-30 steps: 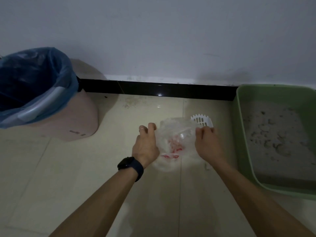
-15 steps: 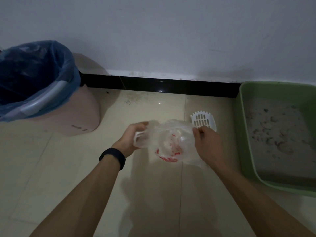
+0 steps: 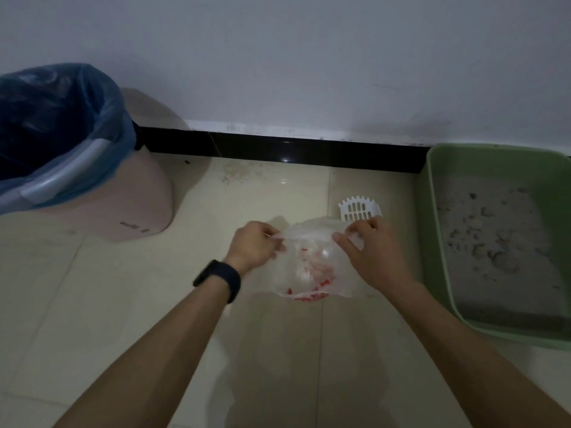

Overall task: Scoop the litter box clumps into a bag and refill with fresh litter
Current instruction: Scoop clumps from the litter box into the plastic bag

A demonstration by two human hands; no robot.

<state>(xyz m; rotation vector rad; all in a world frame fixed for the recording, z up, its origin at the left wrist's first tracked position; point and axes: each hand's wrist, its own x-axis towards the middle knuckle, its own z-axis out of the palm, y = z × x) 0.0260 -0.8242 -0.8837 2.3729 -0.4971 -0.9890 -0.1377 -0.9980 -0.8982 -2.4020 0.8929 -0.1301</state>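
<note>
Floor: pale glossy tiles (image 3: 123,304) run to a black skirting (image 3: 309,149) under a white wall (image 3: 278,57); the light is dim.
Count: you have one bag, one scoop, one litter box, one bin, one watch (image 3: 219,279) and two hands at work.
Bag: clear plastic bag (image 3: 312,267) with red print, held above the floor between your hands.
Left hand: your left hand (image 3: 255,245) has its grip pinched on the bag's upper left edge.
Right hand: your right hand (image 3: 370,251) has its grip pinched on the upper right edge.
Scoop: white slotted scoop (image 3: 358,208) lies on the floor just beyond your right hand.
Litter box: green litter box (image 3: 428,230) sits at right against the skirting, holding grey, pitted litter (image 3: 494,242).
Bin: pink bin (image 3: 123,208) with a blue liner (image 3: 61,118) stands at left.
Change: half a second ago the bag was bunched; now you hold it stretched flatter, hands wider apart, your left hand turned back-up. The scoop lies where it did.
</note>
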